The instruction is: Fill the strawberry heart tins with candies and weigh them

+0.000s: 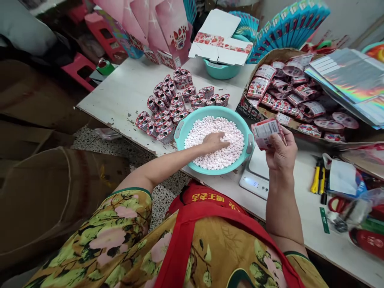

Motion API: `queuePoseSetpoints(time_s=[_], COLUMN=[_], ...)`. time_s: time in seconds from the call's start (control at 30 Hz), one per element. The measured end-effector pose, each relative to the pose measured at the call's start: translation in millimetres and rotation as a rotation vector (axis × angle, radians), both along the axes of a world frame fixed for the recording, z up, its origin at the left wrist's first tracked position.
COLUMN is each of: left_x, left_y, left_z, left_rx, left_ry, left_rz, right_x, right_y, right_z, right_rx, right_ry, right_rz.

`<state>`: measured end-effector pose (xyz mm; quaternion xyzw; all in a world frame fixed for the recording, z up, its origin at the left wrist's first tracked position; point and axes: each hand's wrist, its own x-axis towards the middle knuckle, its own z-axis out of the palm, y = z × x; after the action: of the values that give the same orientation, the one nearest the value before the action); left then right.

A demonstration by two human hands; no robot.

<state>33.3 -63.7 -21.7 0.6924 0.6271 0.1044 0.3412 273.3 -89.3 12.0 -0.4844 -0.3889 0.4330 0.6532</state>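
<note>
A turquoise basin (213, 172) with grey handles holds a heap of small pale pink candies (207, 127). My left hand (213, 143) rests on the candies, fingers stretched and apart, some of the fingertips sunk among them. To the basin's right, my right hand (281, 149) pinches a printed red-and-white packet (267, 134) between thumb and fingers. Whether the packet has anything in it, I cannot tell. Below the packet stands a white kitchen scale (253, 182) with a lit display, partly covered by my right forearm.
Behind the basin, several rolled packets (168, 108) stand in rows on the worn white table (120, 86). An open carton (244, 107) of packets sits at right, near silvery sheets (351, 76). Yellow cutters (315, 179) lie front right. A box flap (217, 44) covers another basin (220, 72).
</note>
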Motion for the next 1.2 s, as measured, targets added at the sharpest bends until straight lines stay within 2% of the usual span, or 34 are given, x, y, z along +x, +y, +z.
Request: queuePoseSetpoints(time_s=[0.07, 0.17, 0.3, 0.4, 0.5, 0.73, 0.93, 1.2], left_x=[-3, -10, -21, -21, -9, 21, 18, 20], left_y=[-5, -9, -13, -12, -9, -6, -5, -4], left_z=[1.5, 4.5, 17.5, 32.8, 47.1, 62.8, 66.6, 69.1], left_rx=[-0.071, -0.189, -0.262, -0.237, -0.114, 0.016, -0.006, 0.047], left_ry=[-0.167, -0.548, -0.945, -1.124, -1.280, -1.411, -1.396, -1.328], left_rz=[0.128, 0.337, 0.562, 0.610, 0.614, 0.745, 0.674, 0.675], right_x=[-12, -34, -57, -70, -82, -102, -105, -107], right_y=[4, 2, -7, -14, -18, -22, -19, -17], right_z=[0.9, 5.8, 12.0, 10.0, 2.7, -4.9, 1.8, 5.3], right_rx=[-0.011, -0.063, -0.146, -0.141, -0.127, -0.210, -0.232, -0.222], right_ry=[-0.014, -0.062, -0.218, -0.387, -0.487, -0.572, -0.580, -0.621], right_rz=[0.060, 0.142, 0.289, 0.371, 0.406, 0.437, 0.401, 0.421])
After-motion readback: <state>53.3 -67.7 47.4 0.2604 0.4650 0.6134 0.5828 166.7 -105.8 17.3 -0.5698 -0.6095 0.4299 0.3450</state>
